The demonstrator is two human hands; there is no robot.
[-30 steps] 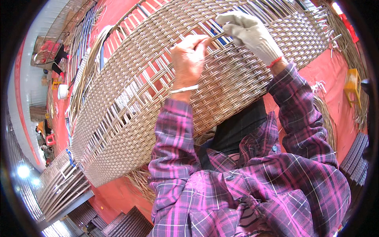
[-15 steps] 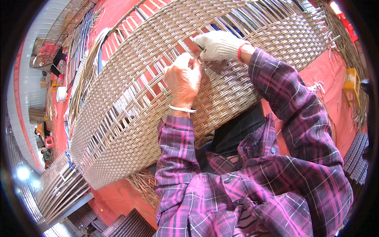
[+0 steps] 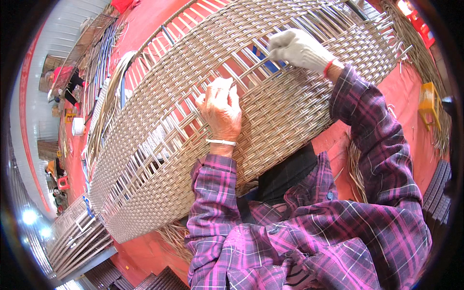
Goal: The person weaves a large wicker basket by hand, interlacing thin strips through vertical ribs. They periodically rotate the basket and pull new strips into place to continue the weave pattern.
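Observation:
A large, curved wicker panel woven from tan-brown strands lies across my front, with open slots where bare strands cross. My left hand, bare and with a white band at the wrist, rests over the middle slot. Its fingers are curled in toward the thumb; whatever lies between them is too small to make out. Farther right, my right hand wears a white knit glove and is closed on a wicker strand, which slants down-left from it toward my left hand. The gloved fingertips are partly hidden.
Loose strands hang over the panel's far left edge. A yellow stool stands on the red floor covering at right. Dark ribbed bundles lie at lower left. Another person bends at the far left.
My right hand has moved up and right, away from my left hand, baring the slanted strand between them. The left hand has shifted slightly. The person at far left now shows more fully.

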